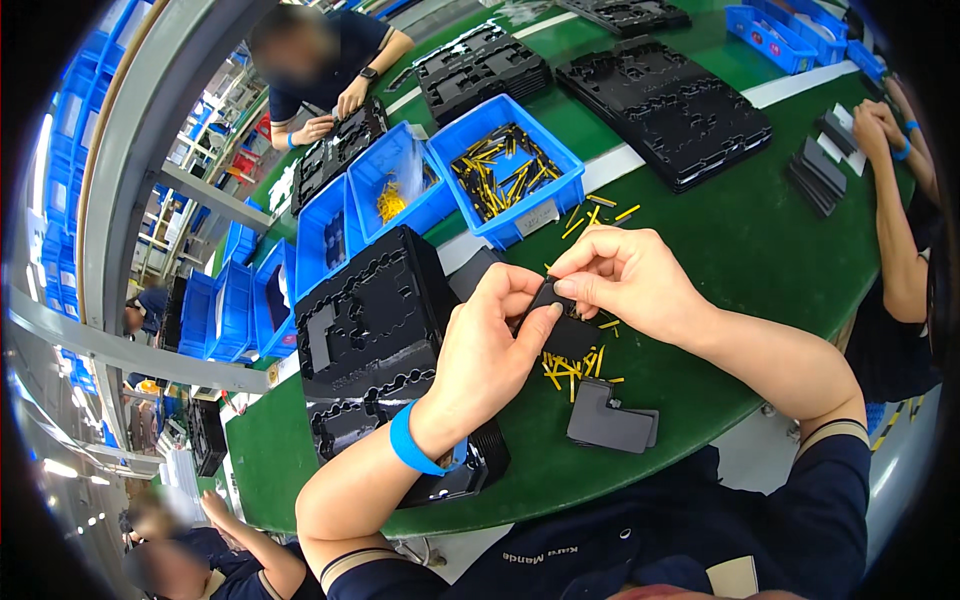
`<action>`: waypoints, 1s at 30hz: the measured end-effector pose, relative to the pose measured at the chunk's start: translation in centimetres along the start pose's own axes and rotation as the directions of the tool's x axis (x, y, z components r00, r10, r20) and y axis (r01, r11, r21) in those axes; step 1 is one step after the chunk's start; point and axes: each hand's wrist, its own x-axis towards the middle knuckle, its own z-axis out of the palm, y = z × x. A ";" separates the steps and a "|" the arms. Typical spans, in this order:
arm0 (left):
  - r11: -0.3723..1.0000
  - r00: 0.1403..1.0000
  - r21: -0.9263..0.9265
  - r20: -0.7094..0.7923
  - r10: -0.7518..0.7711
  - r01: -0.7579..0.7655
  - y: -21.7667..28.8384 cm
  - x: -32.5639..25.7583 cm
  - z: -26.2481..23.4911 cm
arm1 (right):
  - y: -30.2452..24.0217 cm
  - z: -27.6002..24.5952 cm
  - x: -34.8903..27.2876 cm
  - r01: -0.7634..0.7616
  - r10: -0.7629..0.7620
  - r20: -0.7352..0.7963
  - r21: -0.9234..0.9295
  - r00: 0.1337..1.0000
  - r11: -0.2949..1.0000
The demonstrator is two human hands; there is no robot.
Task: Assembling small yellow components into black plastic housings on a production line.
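Green worktable (740, 255) is filling most of the scene, its near edge curving around the wearer; grey metal frame (118, 180) is running up the left side. Left hand (487, 335) is pinching a small dark piece (543, 296) between thumb and fingers; right hand (630, 285) is gripping its far end, fingertips nearly meeting the left's. Piece is sitting above the table, between the hands, partly hidden by fingers. Black plate (570, 340) is showing just below it; can't tell if it is joined. Blue wristband (410, 445) is circling the left wrist.

Yellow-and-black strips (573, 367) are lying loose under and near the hands, more beyond them. Grey notched plates (612, 425) are overlapping just nearer. Stacked black moulded trays (370, 340) are standing left, beside the left forearm. Blue bin (505, 233) is holding many strips on the far side; second blue bin (405, 222), left of it, is holding small yellow bits. More black trays (665, 110) are lying far right. Far-left co-worker (320, 60) is bending over a tray, both hands on it; right-side co-worker's hands (875, 130) are working close together near dark plates (818, 175).
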 end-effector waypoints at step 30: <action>0.956 0.993 -0.280 0.094 -0.069 0.093 -0.2 0.4 -0.7 | 0.7 -1.8 1.1 -0.334 0.276 0.235 0.259 0.932 0.906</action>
